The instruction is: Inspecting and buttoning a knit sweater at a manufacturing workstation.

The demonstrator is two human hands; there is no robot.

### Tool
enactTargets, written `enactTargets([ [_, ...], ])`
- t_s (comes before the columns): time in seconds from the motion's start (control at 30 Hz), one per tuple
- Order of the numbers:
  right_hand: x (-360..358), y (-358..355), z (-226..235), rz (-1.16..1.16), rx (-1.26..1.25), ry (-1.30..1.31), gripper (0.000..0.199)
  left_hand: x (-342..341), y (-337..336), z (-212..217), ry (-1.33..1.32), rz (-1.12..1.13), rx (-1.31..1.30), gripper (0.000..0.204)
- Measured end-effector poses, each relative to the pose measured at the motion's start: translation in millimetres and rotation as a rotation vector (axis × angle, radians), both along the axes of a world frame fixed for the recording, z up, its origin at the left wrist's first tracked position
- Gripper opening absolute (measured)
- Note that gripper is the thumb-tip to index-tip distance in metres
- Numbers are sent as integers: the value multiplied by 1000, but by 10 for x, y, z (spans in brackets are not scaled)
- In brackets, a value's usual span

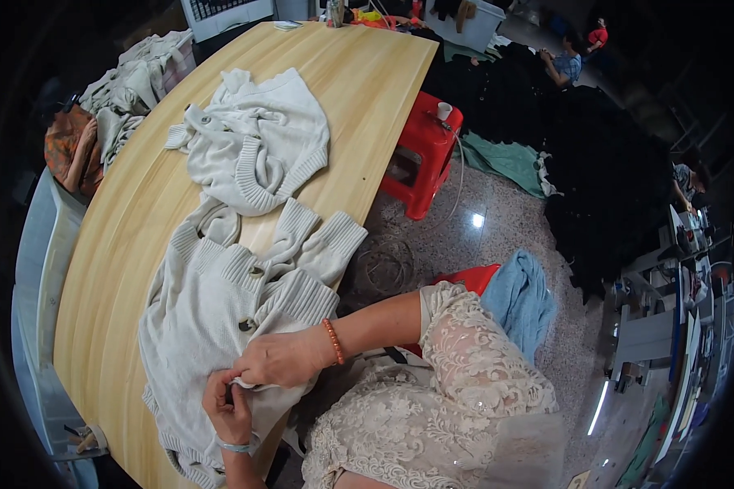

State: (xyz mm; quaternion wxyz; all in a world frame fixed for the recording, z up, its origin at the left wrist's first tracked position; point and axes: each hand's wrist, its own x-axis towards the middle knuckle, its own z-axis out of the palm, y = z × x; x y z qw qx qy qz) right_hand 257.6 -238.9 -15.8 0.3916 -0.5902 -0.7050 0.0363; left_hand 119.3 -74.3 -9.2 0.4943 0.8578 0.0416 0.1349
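Observation:
A cream knitted cardigan (200,310) lies spread on the near part of a wooden table (106,326), its ribbed sleeve cuffs toward the right edge. Dark buttons run down its front; one button (247,325) shows just above my hands. My right hand (281,359), with a beaded bracelet at the wrist, pinches the cardigan's front edge. Right against it, my left hand (227,405) is curled with thumb and fingers closed on the same edge. What lies between the fingertips is mostly hidden. Beyond, a second cream knit garment (257,138) lies crumpled.
Right of the table stand a red plastic stool (424,155) with a white cup (444,111) and a large heap of black garments (579,179). Blue cloth (520,297) hangs beside my arm. Pale garments (139,77) are piled at the far left by another person (73,147).

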Motion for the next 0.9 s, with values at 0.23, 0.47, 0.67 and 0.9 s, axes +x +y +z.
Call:
enactTargets([
  [0.23, 17, 62, 109, -186, -90, 66, 28, 4, 127, 186, 151, 64, 124, 6],
  [0.47, 323, -515, 331, -395, -405, -17, 21, 166, 10, 223, 114, 166, 236, 18],
  [0.67, 276, -581, 450, -499, -519, -167, 14, 797, -364, 514, 31, 22, 191, 23],
  [0.9, 285, -741, 326, -509, -403, -211, 15, 1053, -343, 281, 267, -59, 198, 20],
])
